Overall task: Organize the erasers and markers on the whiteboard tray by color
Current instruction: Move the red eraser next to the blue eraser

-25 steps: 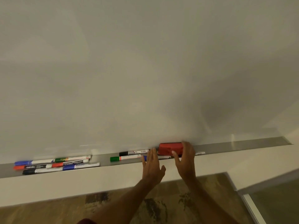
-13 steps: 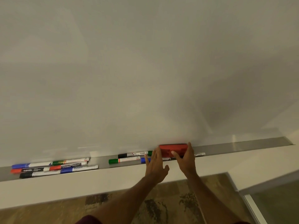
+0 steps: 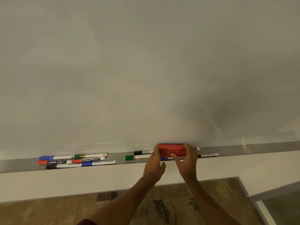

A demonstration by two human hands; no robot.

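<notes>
Red eraser (image 3: 172, 151) seen at the whiteboard tray (image 3: 259, 147) between both grips: clamped at its right end by right grip (image 3: 186, 163), fingers curled over; touched at its left end by left grip (image 3: 153, 164), fingers straight. Spotted green marker (image 3: 138, 157) just left of left grip.

The red eraser (image 3: 172, 151) is sitting at the back of the grey whiteboard tray (image 3: 259, 147), close against the board. The right hand (image 3: 186, 161) is gripping its right end and the left hand (image 3: 154, 164) is touching its left end with straight fingers. A black-capped marker (image 3: 142, 152) and a green-capped marker (image 3: 138, 157) are lying lengthwise just left of it, and a white-bodied marker (image 3: 208, 155) is lying just right. A cluster of markers (image 3: 78, 160) with blue, green, red and black caps is lying well apart to the left.
</notes>
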